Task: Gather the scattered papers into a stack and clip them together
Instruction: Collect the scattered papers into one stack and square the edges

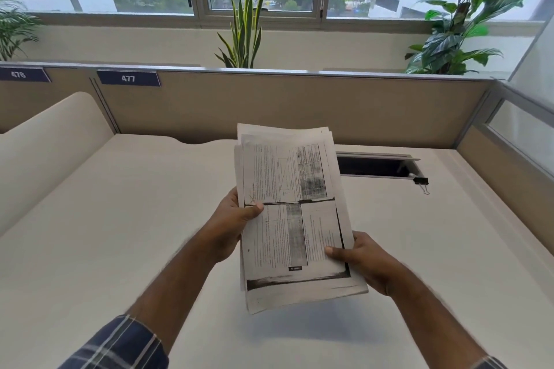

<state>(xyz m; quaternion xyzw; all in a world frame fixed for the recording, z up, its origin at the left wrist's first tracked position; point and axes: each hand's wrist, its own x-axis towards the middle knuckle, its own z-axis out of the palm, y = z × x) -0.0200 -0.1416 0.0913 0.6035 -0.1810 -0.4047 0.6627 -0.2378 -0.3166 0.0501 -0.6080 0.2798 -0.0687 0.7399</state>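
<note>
Both hands, left hand and right hand, pinch the papers between thumbs and fingers; sheets look light, floppy, slippery, best gripped at the edges.

Left of the hatch the desk lies bare; a clip sits at the hatch's right corner, partition just behind.

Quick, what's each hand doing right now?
Left hand: closed on the left edge of the stack of papers, held above the desk.
Right hand: closed on the stack's lower right edge.
</note>
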